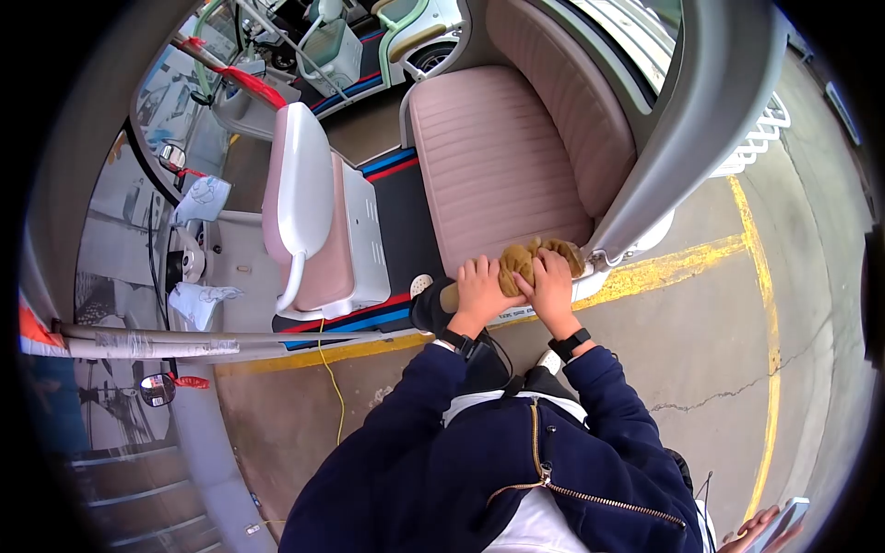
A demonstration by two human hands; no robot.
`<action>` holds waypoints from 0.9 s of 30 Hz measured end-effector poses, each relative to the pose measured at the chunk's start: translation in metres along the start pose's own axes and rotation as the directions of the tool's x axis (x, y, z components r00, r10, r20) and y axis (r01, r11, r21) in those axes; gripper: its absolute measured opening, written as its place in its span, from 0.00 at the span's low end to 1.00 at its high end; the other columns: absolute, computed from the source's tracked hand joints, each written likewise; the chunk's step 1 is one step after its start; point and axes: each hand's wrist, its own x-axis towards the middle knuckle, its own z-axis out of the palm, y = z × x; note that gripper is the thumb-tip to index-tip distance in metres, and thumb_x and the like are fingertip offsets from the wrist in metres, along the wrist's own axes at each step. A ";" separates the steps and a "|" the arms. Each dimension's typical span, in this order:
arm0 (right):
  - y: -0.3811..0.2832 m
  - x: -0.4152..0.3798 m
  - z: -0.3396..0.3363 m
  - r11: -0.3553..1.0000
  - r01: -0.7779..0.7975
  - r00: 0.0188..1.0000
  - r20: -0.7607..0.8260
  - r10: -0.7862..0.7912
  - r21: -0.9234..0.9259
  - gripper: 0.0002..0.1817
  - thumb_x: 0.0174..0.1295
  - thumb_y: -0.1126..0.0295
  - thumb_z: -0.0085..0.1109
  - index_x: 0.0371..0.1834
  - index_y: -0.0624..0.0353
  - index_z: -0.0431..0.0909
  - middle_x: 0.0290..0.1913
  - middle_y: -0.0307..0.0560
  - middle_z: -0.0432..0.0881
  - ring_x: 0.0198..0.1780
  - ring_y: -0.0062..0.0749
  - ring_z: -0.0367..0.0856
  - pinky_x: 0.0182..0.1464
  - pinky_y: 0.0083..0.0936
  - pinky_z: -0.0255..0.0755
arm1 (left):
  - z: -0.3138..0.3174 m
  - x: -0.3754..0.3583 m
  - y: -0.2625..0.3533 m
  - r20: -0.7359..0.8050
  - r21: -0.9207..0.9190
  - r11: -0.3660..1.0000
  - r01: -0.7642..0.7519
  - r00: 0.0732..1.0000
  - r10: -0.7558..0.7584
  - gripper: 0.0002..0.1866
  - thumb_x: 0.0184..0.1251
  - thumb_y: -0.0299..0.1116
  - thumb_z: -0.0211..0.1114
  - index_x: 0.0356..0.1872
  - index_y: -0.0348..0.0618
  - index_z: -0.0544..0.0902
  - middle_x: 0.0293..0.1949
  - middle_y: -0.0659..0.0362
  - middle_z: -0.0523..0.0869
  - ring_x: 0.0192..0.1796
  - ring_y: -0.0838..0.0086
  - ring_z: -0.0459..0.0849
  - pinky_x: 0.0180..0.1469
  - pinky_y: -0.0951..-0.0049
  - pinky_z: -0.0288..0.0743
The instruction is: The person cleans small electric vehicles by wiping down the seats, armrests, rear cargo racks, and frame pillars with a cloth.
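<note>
A crumpled brown cloth (516, 269) lies over the tan armrest (449, 298) at the near end of the pink bench seat (498, 157). My left hand (483, 293) curls over the armrest, its thumb side against the cloth. Beside it, my right hand (550, 288) grips the cloth, which bunches above and right of the fingers. Both thumbs nearly meet. How much cloth lies under my left palm is hidden.
A front seat (309, 212) stands left of the bench across the black floor mat (401, 217). A grey pillar (687, 152) rises at right. A yellow cable (334, 387) hangs to the floor. At lower right, another person's hand holds a phone (786, 521).
</note>
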 end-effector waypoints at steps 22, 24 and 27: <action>0.001 0.019 0.002 0.981 -0.161 0.971 0.197 0.139 0.104 0.16 0.62 0.56 0.60 0.34 0.59 0.81 0.35 0.52 0.82 0.38 0.52 0.79 0.42 0.41 0.72 | 0.004 0.010 -0.015 0.049 -0.266 0.964 0.019 0.999 -0.006 0.34 0.52 0.61 0.68 0.48 0.41 0.82 0.41 0.49 0.84 0.45 0.51 0.81 0.49 0.54 0.74; -0.002 0.008 0.000 0.992 -0.083 0.996 0.041 0.079 0.099 0.15 0.60 0.58 0.63 0.35 0.62 0.80 0.41 0.53 0.82 0.44 0.52 0.79 0.47 0.39 0.73 | 0.011 -0.003 -0.011 -0.112 -0.171 0.985 -0.012 0.994 -0.007 0.32 0.55 0.59 0.68 0.49 0.42 0.81 0.42 0.51 0.82 0.46 0.53 0.80 0.50 0.54 0.72; -0.006 -0.004 -0.012 0.991 -0.079 0.996 0.050 0.074 0.106 0.16 0.59 0.60 0.65 0.36 0.65 0.79 0.46 0.53 0.82 0.48 0.52 0.78 0.52 0.39 0.73 | 0.020 -0.017 -0.005 -0.247 -0.197 0.980 0.014 0.967 -0.063 0.28 0.59 0.54 0.67 0.51 0.42 0.81 0.44 0.54 0.78 0.49 0.56 0.75 0.53 0.55 0.69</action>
